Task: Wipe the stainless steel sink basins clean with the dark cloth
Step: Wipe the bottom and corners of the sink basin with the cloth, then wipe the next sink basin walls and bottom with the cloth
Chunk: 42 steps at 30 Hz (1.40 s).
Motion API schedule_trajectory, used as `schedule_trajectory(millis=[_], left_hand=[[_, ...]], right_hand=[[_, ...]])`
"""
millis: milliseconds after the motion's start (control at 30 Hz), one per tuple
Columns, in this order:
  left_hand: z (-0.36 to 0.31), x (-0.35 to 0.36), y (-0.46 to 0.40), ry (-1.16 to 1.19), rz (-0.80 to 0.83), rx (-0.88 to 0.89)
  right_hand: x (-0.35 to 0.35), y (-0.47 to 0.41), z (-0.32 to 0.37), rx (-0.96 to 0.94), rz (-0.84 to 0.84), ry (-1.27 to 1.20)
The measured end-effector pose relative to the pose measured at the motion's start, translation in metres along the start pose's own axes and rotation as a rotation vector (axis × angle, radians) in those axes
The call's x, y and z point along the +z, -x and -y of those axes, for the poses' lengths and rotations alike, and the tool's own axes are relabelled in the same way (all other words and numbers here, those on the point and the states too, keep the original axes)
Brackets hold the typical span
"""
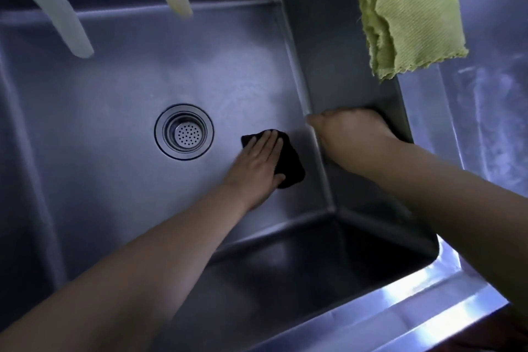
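Partway at best, judging by the sheen: left hand [261,158] flat, fingers straight, pressing the dark cloth [288,164] to the basin floor [120,94] right of the drain [184,131]; right hand [353,130] curled over the right wall's rim; walls, corners, any second basin seemingly left.

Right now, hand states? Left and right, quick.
Left hand: open, fingers flat, pressing the dark cloth on the basin floor.
Right hand: on the basin's right wall, fingers hidden; cannot tell.
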<state>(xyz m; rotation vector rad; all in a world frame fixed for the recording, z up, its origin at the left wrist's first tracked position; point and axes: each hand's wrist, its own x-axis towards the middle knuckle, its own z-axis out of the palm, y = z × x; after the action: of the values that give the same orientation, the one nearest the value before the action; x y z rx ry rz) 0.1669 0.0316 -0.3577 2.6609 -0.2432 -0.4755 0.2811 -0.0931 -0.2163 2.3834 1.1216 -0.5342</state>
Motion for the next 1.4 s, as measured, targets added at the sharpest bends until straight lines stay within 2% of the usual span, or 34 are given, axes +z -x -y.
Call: schedule_trajectory(millis=[67, 133, 233, 333, 533, 633, 767, 867, 967, 1033, 1100, 1267, 1400], left_hand=[[-0.005, 0.015, -0.017, -0.077, -0.014, -0.029], [-0.018, 0.029, -0.028, -0.139, -0.028, 0.016], [-0.054, 0.047, -0.035, -0.178, 0.037, 0.189], [-0.076, 0.062, -0.028, -0.183, 0.084, 0.211], [-0.062, 0.058, -0.004, -0.255, 0.177, 0.35], [-0.033, 0.042, 0.024, -0.299, 0.209, 0.346], [0.011, 0.011, 0.079, -0.414, 0.249, 0.255], [0.039, -0.01, 0.116, -0.428, 0.219, 0.167], [0.056, -0.03, 0.142, -0.399, 0.258, -0.14], [0.065, -0.041, 0.157, -0.256, 0.312, -0.429], [0.07, -0.055, 0.172, -0.072, 0.335, -0.576], [0.035, -0.101, 0.193, 0.244, 0.014, -0.67], [-0.015, -0.137, 0.219, 0.468, -0.3, -0.696]], right_hand=[[0.0, -0.002, -0.001, 0.02, -0.081, -0.025], [-0.002, -0.004, -0.001, 0.045, -0.152, -0.057], [-0.003, -0.007, -0.001, 0.058, -0.177, -0.058], [0.0, -0.006, -0.002, 0.082, -0.174, -0.082], [0.004, -0.005, -0.005, 0.115, -0.215, -0.153], [0.007, -0.003, -0.004, 0.107, -0.226, -0.198], [0.01, -0.002, 0.001, 0.11, -0.21, -0.222], [0.014, 0.003, 0.008, 0.085, -0.144, -0.26], [0.014, 0.008, 0.011, 0.059, -0.042, -0.262], [0.01, 0.016, 0.016, 0.058, 0.007, -0.24], [0.005, 0.028, 0.03, 0.057, 0.018, -0.281], [-0.024, 0.059, 0.086, -0.043, 0.078, -0.495], [-0.058, 0.082, 0.126, -0.118, 0.109, -0.867]])
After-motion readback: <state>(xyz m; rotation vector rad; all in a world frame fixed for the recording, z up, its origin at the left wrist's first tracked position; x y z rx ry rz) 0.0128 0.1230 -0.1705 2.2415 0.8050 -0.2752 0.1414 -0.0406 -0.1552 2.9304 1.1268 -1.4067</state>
